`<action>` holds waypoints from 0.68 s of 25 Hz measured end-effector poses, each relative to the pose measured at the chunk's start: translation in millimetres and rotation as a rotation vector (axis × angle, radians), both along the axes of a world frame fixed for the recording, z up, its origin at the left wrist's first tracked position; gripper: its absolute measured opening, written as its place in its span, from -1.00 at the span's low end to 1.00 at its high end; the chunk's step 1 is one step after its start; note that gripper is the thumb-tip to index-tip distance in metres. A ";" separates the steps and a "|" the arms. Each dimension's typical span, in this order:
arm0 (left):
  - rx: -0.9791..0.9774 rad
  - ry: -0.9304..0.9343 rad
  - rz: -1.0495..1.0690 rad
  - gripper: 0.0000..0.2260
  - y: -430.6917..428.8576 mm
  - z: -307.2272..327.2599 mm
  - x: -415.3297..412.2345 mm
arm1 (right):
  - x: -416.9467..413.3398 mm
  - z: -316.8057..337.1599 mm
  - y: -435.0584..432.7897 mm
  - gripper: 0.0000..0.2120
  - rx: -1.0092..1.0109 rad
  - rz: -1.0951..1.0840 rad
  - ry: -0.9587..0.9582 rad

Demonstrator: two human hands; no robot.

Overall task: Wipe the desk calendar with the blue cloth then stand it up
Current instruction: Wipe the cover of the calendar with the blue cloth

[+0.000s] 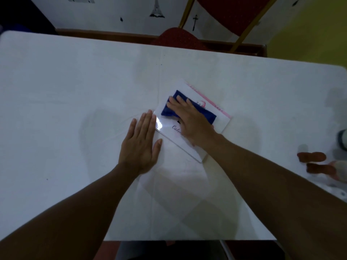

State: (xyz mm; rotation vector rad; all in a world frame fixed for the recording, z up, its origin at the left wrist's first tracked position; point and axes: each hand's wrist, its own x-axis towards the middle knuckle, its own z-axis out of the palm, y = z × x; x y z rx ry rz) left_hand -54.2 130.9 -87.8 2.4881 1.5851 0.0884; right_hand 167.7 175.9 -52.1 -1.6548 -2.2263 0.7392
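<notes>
One white table (56, 91), left hand (139, 145) flat beside calendar (167, 129), right hand (189, 119) flat on blue cloth (169, 112), red chair (178, 37) beyond

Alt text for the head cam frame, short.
The right hand presses a blue cloth flat onto a desk calendar lying on a white table. The left hand lies flat on the table at the calendar's left edge. A red chair stands beyond.

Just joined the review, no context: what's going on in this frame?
A person is wiping a desk calendar that lies flat on the white table. The right hand presses a folded blue cloth onto its cover with flat fingers. The left hand rests flat on the table at the calendar's left edge. The calendar is not yet stood up.
</notes>
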 end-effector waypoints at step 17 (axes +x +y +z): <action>0.061 -0.046 -0.017 -0.35 -2.2 -4.4 -1.9 | 8.3 1.0 -23.5 -0.51 -0.018 -0.089 0.015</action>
